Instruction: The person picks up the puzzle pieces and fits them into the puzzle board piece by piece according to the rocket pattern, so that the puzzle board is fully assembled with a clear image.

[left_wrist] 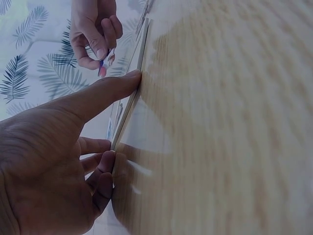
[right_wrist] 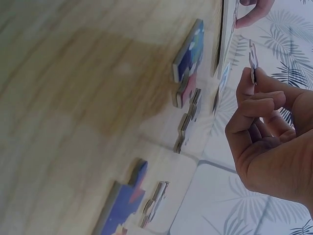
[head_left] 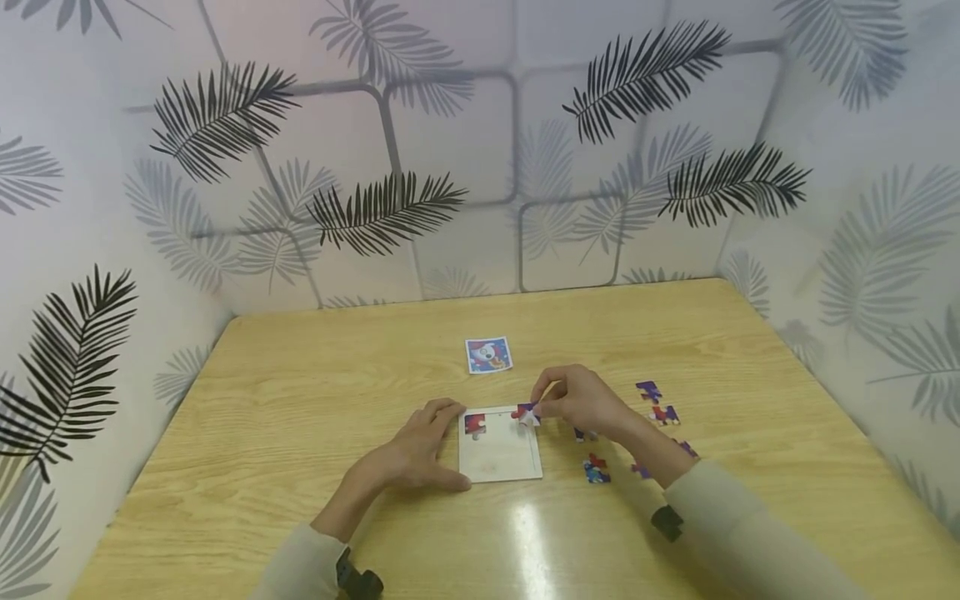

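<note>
Placement seems in hand: the right hand (head_left: pixel 581 402) pinches a puzzle piece (head_left: pixel 529 413) at the board (head_left: pixel 497 457)'s far right corner, the left hand (head_left: pixel 422 450) spread along its left edge; alignment seems needed next.

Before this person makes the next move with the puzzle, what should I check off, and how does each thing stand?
1. Flat white square board steadied: ok; the left hand touches its left edge.
2. Red, purple and white jigsaw piece gripped: ok; the right hand pinches it.
3. Gripped piece set down: not ok; it is held up near the board's upper right corner.
4. Its fit there: cannot tell.
5. Small square blue-and-red picture card visible: ok; face up beyond the board.
</note>
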Available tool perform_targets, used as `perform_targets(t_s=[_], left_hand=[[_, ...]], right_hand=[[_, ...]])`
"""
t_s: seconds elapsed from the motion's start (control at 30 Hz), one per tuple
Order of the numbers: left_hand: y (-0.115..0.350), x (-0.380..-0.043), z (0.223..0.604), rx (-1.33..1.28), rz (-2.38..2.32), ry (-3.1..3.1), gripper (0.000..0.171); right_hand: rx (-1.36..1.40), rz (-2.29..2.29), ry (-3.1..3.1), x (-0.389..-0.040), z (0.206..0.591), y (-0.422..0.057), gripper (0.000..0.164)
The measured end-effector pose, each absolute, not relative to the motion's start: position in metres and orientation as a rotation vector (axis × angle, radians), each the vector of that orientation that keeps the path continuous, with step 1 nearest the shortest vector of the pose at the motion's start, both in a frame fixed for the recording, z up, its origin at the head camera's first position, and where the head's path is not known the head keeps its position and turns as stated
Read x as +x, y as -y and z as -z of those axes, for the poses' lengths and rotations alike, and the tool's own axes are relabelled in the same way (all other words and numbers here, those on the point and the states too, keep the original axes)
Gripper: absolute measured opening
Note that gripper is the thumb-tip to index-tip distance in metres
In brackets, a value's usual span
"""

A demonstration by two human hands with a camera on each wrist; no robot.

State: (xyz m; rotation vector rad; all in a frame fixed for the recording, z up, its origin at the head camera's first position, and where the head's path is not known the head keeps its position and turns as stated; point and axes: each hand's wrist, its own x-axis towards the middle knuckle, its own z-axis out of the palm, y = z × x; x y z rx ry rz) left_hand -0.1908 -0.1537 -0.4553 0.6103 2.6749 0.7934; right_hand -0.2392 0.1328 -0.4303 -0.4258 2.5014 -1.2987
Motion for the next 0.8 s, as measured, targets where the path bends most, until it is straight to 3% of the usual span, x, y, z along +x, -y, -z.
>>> perform_targets(t_s=[0.8], left_hand=[[0.154, -0.19, 0.456, 0.581, -0.75, -2.68, 0.104]], right_hand=[[-0.419, 1.319, -2.469, -0.241, 0.435, -0.12, 0.006]])
